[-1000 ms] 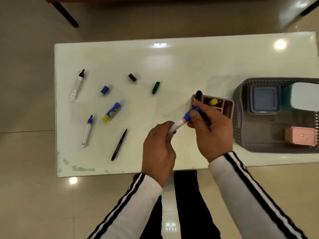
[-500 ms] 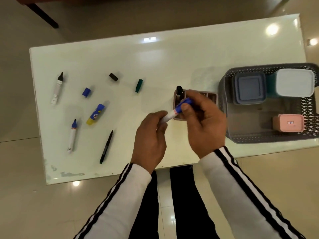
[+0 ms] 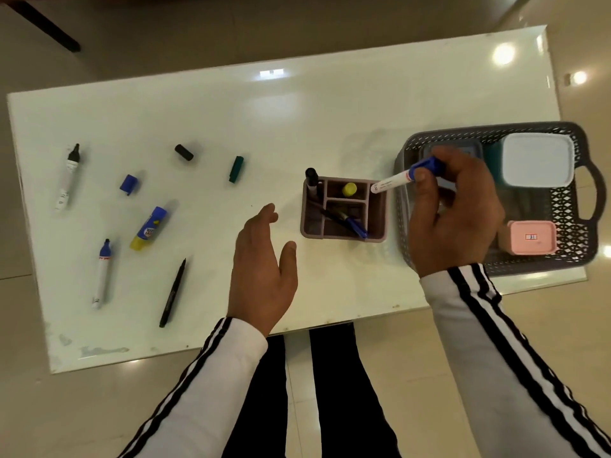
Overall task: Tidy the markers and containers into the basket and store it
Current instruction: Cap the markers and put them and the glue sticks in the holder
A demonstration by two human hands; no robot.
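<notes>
My right hand (image 3: 454,213) grips a capped blue marker (image 3: 405,176) by its blue cap end, its white barrel pointing left over the pink organizer (image 3: 377,233). The organizer holds a black marker (image 3: 311,180), a yellow-capped item (image 3: 349,189) and a blue pen (image 3: 350,223). My left hand (image 3: 263,269) hovers open over the table, left of the organizer. The grey basket (image 3: 575,200) at the right holds a white-lidded container (image 3: 537,163), a pink container (image 3: 530,238) and a blue-lidded one mostly hidden behind my right hand.
On the white table (image 3: 281,120), at the left, lie an uncapped black marker (image 3: 67,176), an uncapped blue marker (image 3: 102,276), a glue stick (image 3: 150,228), a thin black pen (image 3: 172,294), and loose blue (image 3: 129,184), black (image 3: 183,152) and green (image 3: 236,169) caps.
My left hand let go of the blue marker and opened. My right hand carried the marker up and to the right, past the organizer toward the basket's edge.
</notes>
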